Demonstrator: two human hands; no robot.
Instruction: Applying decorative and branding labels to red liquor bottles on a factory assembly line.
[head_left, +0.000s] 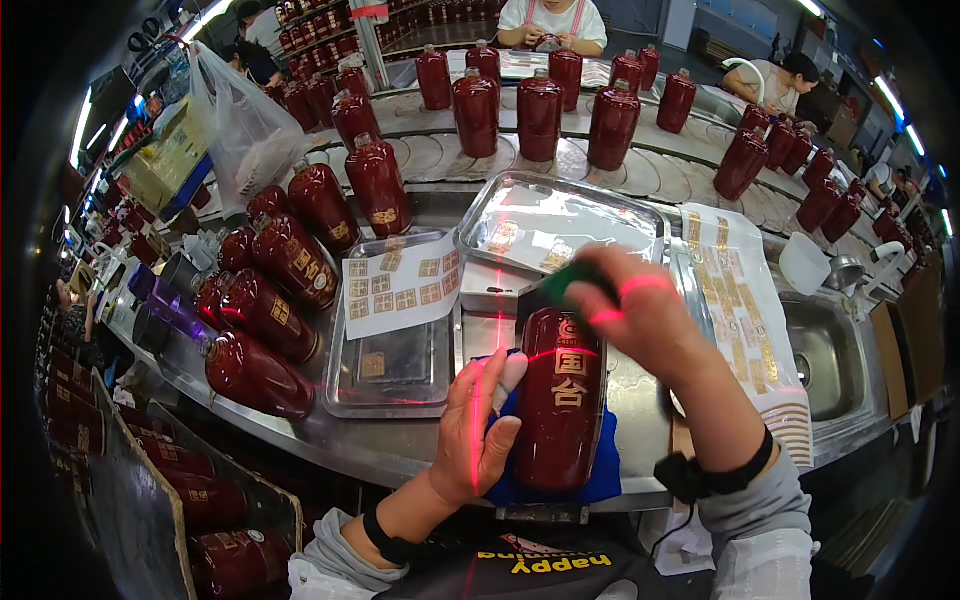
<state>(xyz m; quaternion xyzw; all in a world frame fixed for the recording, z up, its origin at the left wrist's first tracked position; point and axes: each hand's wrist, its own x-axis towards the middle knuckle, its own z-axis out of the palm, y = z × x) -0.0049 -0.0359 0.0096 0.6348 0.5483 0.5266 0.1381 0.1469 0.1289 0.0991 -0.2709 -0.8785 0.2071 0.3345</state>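
A glossy dark-red rounded bottle (560, 440) with gold characters down its front rests on a blue cloth (607, 465) on the silver metal table (640, 410), crossed by a red light line (575, 352). The left hand (472, 430) holds a small white wad (512, 372) beside it; the blurred right hand's (645, 310) fingers grip a green object (572, 279) near its far end.

Steel bench (370, 440): red bottles (258, 375) left, rectangular tray (410, 365) beside, blue cloth (608, 460) at front edge, label sheet (735, 310) right.

A glossy dark-red, gold-lettered bottle (562, 430) is lying at lower centre, a blurred green object (570, 281) showing at its upper end.
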